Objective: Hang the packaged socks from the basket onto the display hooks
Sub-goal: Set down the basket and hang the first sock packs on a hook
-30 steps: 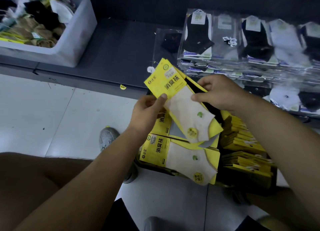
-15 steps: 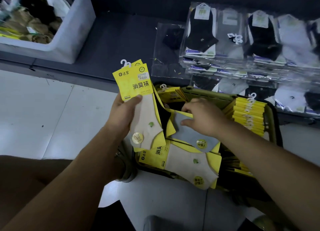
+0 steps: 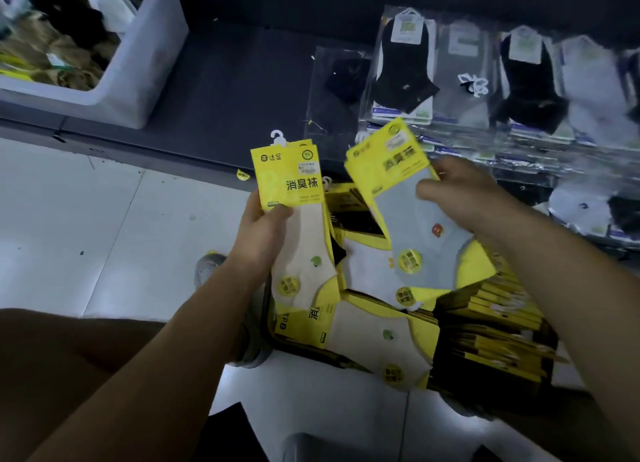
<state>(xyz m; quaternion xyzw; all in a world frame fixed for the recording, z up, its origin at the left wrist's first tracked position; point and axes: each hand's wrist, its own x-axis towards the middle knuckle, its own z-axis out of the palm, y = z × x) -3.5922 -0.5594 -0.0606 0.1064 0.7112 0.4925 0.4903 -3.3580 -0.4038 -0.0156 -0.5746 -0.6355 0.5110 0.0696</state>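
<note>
While seen only from the head camera, enough to read both grips.

Centre of the frame: left hand [image 3: 266, 233] wrapped round a beige sock pack [image 3: 298, 243], thumb pressed across the lower edge of its yellow card, fingers behind. Held upright with the white hanger hook [image 3: 278, 138] on top, presumably to keep it free for threading onto a peg. Possibly more than one pack in this grip, going by yellow edges behind the front card; count uncertain.

Right of centre: right hand [image 3: 460, 198] pinching a grey-blue sock pack [image 3: 415, 226] near the sock's ankle, thumb in front, card tilted left and blurred. Held clear above the basket [image 3: 304, 356], probably for sorting or for joining the left hand's bundle.

Lower centre and lower right: basket on the tiled floor [image 3: 104, 219], crammed with more yellow-carded packs, some flat, many on edge. No display hooks in sight; hanging not yet done for these two.

Upper right: clear-bagged socks [image 3: 405, 66] in rows on a dark shelf. Upper left: white bin [image 3: 138, 63] of loose socks.

Writing on the left card: "达足" beside a logo, large "消臭袜" below, round green seal and small white label too fine to read. Seemingly the same large characters on the right card, smeared.
</note>
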